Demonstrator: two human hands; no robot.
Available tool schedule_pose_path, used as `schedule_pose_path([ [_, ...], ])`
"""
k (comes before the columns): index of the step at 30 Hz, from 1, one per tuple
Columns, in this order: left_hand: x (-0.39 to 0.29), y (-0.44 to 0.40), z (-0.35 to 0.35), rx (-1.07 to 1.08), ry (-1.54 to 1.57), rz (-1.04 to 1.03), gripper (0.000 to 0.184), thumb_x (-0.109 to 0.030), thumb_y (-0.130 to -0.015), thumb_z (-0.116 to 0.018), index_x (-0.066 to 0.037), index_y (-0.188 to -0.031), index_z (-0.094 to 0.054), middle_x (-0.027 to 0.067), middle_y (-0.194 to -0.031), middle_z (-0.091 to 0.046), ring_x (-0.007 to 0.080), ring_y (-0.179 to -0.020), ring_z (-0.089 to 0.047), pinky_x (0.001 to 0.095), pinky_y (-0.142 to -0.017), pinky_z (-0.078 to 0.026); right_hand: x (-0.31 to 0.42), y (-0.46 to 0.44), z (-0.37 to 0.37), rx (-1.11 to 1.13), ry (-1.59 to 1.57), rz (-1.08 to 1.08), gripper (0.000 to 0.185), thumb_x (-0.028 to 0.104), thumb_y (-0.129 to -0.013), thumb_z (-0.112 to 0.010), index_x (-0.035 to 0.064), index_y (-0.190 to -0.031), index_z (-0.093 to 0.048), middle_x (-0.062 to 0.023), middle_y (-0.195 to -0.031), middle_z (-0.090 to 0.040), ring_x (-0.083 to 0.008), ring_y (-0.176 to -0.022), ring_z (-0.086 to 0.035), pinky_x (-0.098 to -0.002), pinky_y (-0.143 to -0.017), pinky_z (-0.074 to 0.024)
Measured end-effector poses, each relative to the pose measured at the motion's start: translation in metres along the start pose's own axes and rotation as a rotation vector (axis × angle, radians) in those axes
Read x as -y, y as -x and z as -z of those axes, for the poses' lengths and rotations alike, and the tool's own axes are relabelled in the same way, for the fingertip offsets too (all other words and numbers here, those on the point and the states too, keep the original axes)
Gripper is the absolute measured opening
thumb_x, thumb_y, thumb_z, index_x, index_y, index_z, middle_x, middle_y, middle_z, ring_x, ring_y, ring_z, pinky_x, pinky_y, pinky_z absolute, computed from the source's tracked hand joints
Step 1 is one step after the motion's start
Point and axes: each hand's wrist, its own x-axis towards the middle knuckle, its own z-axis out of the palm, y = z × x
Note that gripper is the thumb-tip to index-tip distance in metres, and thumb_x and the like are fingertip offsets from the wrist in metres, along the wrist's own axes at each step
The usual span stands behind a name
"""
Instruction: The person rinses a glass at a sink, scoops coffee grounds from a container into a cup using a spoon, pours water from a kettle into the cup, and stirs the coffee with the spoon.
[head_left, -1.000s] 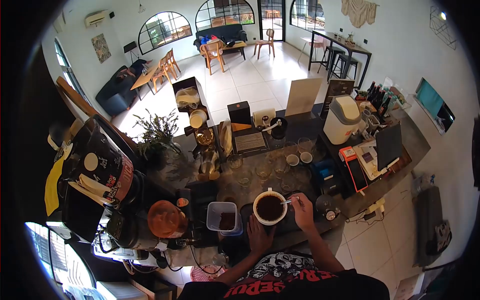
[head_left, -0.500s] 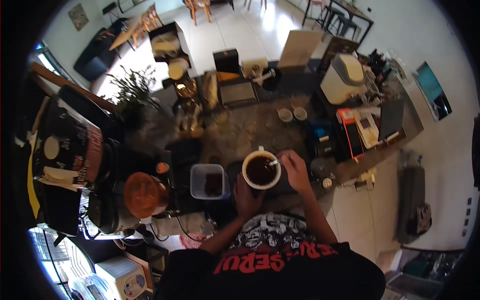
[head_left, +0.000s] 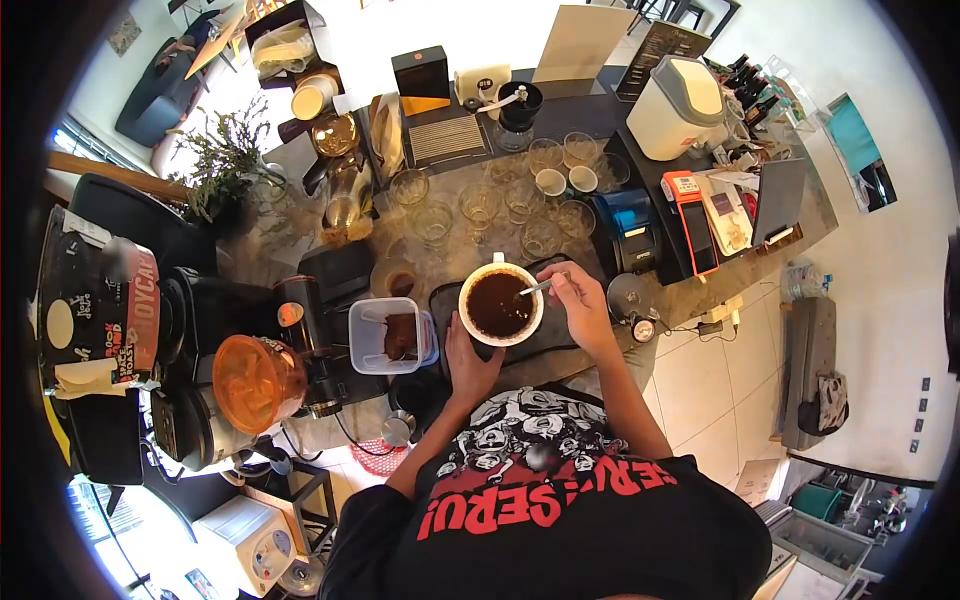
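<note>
A white mug point(head_left: 465, 322) of dark coffee point(head_left: 497, 308) is in front of my body, its handle on the far side. My left hand point(head_left: 470, 362) is wrapped against the mug's near left side, steadying it. With my right hand point(head_left: 580, 303) I pinch the handle of a metal spoon point(head_left: 538, 287), whose lower end dips into the coffee. Small light flecks float on the surface. Just left of the mug stands a clear plastic tub point(head_left: 367, 338) with brown coffee grounds point(head_left: 402, 338) inside.
Several clear glasses point(head_left: 478, 203) and two small white cups point(head_left: 583, 178) stand beyond the mug. A hand grinder point(head_left: 518, 108) is farther back. An orange-lidded container point(head_left: 258, 383) stands at left; a blue-topped device point(head_left: 630, 222) and a card terminal point(head_left: 692, 222) are at right.
The view has tilted and become brighter and sharper, with the scene sitting higher and further left. The spoon has shifted slightly in the coffee; both hands keep their hold.
</note>
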Motion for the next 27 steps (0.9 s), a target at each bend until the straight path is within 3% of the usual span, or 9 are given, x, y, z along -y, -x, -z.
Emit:
schedule_pose_path([
  [4, -0.044, -0.002, 0.037, 0.005, 0.239, 0.035, 0.102, -0.014, -0.082, -0.087, 0.004, -0.164, -0.029, 0.0282, -0.159, -0.047, 0.0416, -0.152, -0.044, 0.0491, -0.127, -0.033, 0.000, 0.002, 0.000, -0.054, -0.075, -0.048, 0.029, 0.027, -0.114, -0.057, 0.0009, -0.117, -0.070, -0.0020, -0.105, -0.068, -0.0092, -0.091, -0.060, -0.0264, -0.081, -0.0516],
  [10, -0.074, -0.011, 0.067, 0.115, 0.316, 0.021, 0.104, -0.015, -0.080, -0.090, -0.001, -0.165, -0.031, 0.0237, -0.158, -0.050, 0.0372, -0.148, -0.049, 0.0451, -0.125, -0.036, -0.006, 0.003, 0.002, -0.004, -0.038, -0.041, 0.033, 0.031, -0.114, -0.056, 0.0017, -0.119, -0.069, -0.0041, -0.115, -0.069, -0.0107, -0.097, -0.064, -0.0276, -0.084, -0.0529],
  [14, -0.057, -0.022, 0.055, 0.127, 0.307, -0.020, 0.085, -0.017, -0.084, -0.091, 0.000, -0.155, -0.048, 0.0171, -0.147, -0.063, 0.0291, -0.139, -0.059, 0.0413, -0.119, -0.044, -0.012, 0.000, -0.003, -0.038, -0.057, -0.005, 0.034, 0.030, -0.115, -0.053, 0.0012, -0.119, -0.071, -0.0038, -0.114, -0.071, -0.0095, -0.095, -0.062, -0.0269, -0.083, -0.0532],
  [17, -0.032, -0.031, 0.036, 0.218, 0.423, 0.047, 0.081, -0.012, -0.083, -0.089, -0.001, -0.153, -0.050, 0.0184, -0.147, -0.062, 0.0323, -0.138, -0.061, 0.0430, -0.117, -0.046, -0.011, 0.000, -0.002, -0.001, -0.040, -0.008, 0.033, 0.031, -0.114, -0.055, 0.0008, -0.117, -0.069, -0.0033, -0.112, -0.068, -0.0106, -0.091, -0.060, -0.0278, -0.085, -0.0519],
  [23, -0.045, -0.037, 0.033, 0.140, 0.475, -0.062, 0.054, -0.002, -0.085, -0.082, -0.001, -0.136, -0.067, 0.0143, -0.131, -0.075, 0.0273, -0.122, -0.072, 0.0399, -0.107, -0.054, -0.007, 0.000, -0.002, 0.011, -0.066, -0.044, 0.033, 0.031, -0.115, -0.055, 0.0008, -0.115, -0.070, -0.0018, -0.108, -0.067, -0.0093, -0.091, -0.058, -0.0264, -0.084, -0.0496],
  [27, -0.055, -0.038, 0.030, 0.092, 0.546, -0.010, 0.050, -0.001, -0.083, -0.082, 0.001, -0.132, -0.069, 0.0140, -0.126, -0.078, 0.0253, -0.118, -0.074, 0.0389, -0.105, -0.055, -0.009, -0.001, -0.009, -0.043, -0.101, -0.032, 0.033, 0.029, -0.115, -0.054, 0.0007, -0.114, -0.070, -0.0013, -0.105, -0.067, -0.0083, -0.089, -0.058, -0.0255, -0.083, -0.0491],
])
